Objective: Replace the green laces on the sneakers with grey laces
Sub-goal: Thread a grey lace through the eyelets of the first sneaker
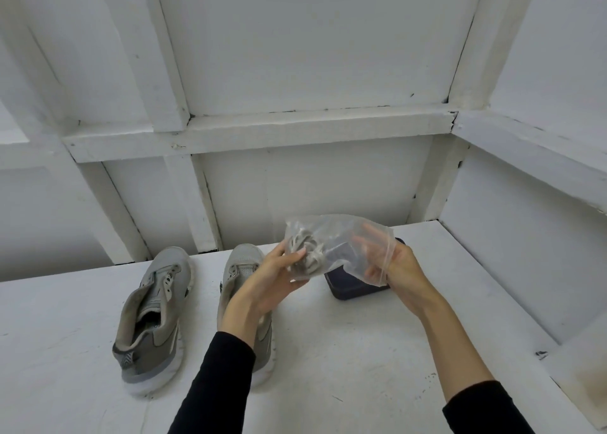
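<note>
Two forearms in black sleeves reach forward from the bottom of the view over a white table (pixel 345 368). The left hand (pixel 272 277) is raised above the table, its fingers and thumb curled around the closed end of a clear plastic bag (pixel 338 236), squeezing the bundle of grey laces (pixel 303 251) through the plastic. The right hand (pixel 392 263) is at the bag's open mouth: its fingers are slipped inside the bag, fairly straight and spread, while the thumb pinches the bag's rim from outside. The laces sit at the left end of the bag, apart from the right fingers. Beneath the left arm, two grey sneakers stand side by side on the table, toes pointing away: the left sneaker (pixel 154 312) is fully visible and shows no lace in its eyelets, while the right sneaker (pixel 241 269) is partly covered by the left arm, so its lacing cannot be judged with certainty. No green laces are visible. Just behind the bag, a dark blue case (pixel 354 287) lies on the table. Beyond rises a white panelled wall (pixel 312 56). The step in hand appears to be taking the grey laces out of the bag. The next move calls for the right fingers to reach deeper and pinch the bundle, while the left hand steadies the bag.
</note>
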